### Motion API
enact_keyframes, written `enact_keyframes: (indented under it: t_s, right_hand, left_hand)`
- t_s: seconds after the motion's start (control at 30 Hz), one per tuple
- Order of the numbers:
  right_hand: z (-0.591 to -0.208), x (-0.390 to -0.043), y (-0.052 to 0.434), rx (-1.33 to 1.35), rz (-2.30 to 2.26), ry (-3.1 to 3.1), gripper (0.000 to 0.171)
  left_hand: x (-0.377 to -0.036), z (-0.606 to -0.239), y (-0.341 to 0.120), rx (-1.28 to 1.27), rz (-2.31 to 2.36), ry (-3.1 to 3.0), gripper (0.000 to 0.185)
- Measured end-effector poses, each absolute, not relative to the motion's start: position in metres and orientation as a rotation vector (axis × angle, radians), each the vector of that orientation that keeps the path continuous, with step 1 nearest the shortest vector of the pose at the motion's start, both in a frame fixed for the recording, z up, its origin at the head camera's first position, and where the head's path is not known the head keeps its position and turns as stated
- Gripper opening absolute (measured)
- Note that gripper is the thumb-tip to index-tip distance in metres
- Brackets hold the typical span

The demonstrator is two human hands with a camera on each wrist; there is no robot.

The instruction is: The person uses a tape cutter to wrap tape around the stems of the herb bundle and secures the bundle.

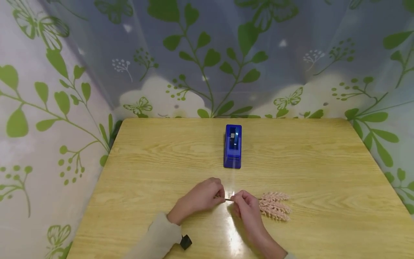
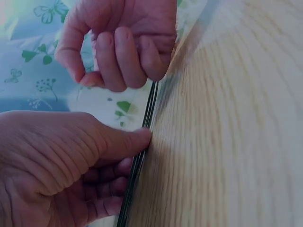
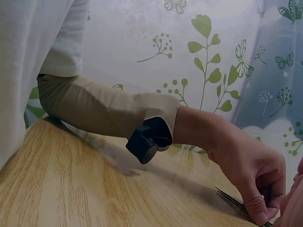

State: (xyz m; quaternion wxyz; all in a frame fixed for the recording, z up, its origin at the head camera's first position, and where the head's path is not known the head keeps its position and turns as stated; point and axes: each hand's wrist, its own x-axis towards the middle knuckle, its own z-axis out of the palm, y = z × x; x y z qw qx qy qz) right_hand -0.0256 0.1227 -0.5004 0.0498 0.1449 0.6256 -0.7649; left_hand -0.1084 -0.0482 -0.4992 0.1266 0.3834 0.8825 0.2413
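A bunch of pink, wheat-like artificial sprigs (image 1: 275,205) lies just right of the hands. Its thin dark stems (image 2: 150,105) run between them, low over the table. The left hand (image 1: 204,196) pinches the stems between thumb and fingers. Closer to the pink heads, the right hand (image 1: 248,208) holds the stems with curled fingers. Its thumb and forefinger tips meet in the left wrist view; whether anything is between them is unclear. Loose stem ends stick out past the left hand (image 3: 251,175) in the right wrist view. A blue tape dispenser (image 1: 232,146) stands beyond the hands.
The wood-grain table (image 1: 145,154) meets a leaf-patterned curtain (image 1: 210,86) at the back and sides. A small dark device (image 3: 147,141) hangs at the left sleeve's cuff. Bright glare crosses the tabletop below the hands.
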Motion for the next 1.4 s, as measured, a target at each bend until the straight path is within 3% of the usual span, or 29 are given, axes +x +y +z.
enact_keyframes:
  t_s: [0.3,0.7,0.87,1.4]
  right_hand:
    - [-0.500,-0.023,0.123,0.432,-2.337,1.952,0.012]
    - [-0.503,-0.020,0.117,0.421,-2.317,2.014,0.011]
    - [-0.505,-0.020,0.114,0.409,-2.311,2.064,0.018]
    - [-0.506,-0.014,0.116,0.536,-2.306,2.181,0.016]
  left_hand:
    - [-0.103,-0.501,-0.044,1.264,0.579,2.644,0.008]
    - [-0.105,-0.508,-0.045,0.972,1.044,2.422,0.009]
    - [-0.101,-0.499,-0.042,0.971,1.132,2.443,0.010]
    - [-0.093,-0.478,-0.040,0.949,1.219,2.437,0.007]
